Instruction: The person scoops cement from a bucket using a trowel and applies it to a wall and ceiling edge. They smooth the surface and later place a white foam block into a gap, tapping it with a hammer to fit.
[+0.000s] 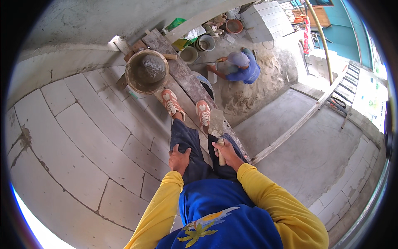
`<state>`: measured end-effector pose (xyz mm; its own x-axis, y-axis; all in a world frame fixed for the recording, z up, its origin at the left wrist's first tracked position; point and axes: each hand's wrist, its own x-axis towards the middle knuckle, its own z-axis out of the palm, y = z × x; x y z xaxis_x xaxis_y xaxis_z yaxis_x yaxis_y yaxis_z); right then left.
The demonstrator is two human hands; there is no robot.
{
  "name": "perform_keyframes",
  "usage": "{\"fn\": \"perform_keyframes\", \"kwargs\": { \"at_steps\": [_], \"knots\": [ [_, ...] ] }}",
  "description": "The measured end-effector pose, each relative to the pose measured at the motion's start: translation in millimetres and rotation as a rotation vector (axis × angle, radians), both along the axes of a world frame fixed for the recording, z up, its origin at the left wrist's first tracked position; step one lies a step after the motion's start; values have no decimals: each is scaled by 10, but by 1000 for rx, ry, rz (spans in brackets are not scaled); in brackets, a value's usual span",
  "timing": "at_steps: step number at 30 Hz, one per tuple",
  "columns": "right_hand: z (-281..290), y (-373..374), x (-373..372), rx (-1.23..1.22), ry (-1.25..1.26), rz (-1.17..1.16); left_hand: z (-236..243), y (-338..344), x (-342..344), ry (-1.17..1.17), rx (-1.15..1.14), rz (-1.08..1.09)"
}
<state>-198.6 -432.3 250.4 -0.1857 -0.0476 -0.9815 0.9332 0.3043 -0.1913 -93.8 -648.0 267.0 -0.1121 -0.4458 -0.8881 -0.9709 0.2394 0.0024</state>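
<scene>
My right hand is wrapped round the light wooden handle of a trowel. Its broad blade, smeared with grey mortar, points away from me beside my right shoe. My left hand rests on my left thigh against the dark trousers, thumb and fingers apart, holding nothing. Beyond my feet, to the left, a bucket contains wet grey mortar. I stand on narrow wooden planks, raised above the floor, in pink-and-white shoes.
A pale block wall runs along my left. Below, a co-worker in blue crouches by a sand heap. Buckets and stacked blocks lie farther off. A long timber slopes up on the right, near a ladder.
</scene>
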Motion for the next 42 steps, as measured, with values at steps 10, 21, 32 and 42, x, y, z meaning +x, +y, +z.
{"fn": "perform_keyframes", "kwargs": {
  "at_steps": [10, 21, 32, 42],
  "knots": [
    [-25, 24, 34, 0, -11, -1, -5, 20, 17, -18, 12, -7],
    [-42, 60, 50, -9, -9, -8, -15, 55, 13, -13, 7, -1],
    [-41, 68, 41, -13, -1, 1, -15, 85, 34, 0, 3, 10],
    [-46, 71, 57, -6, -5, -14, -40, 99, 32, -25, -8, 8]
  ]
}}
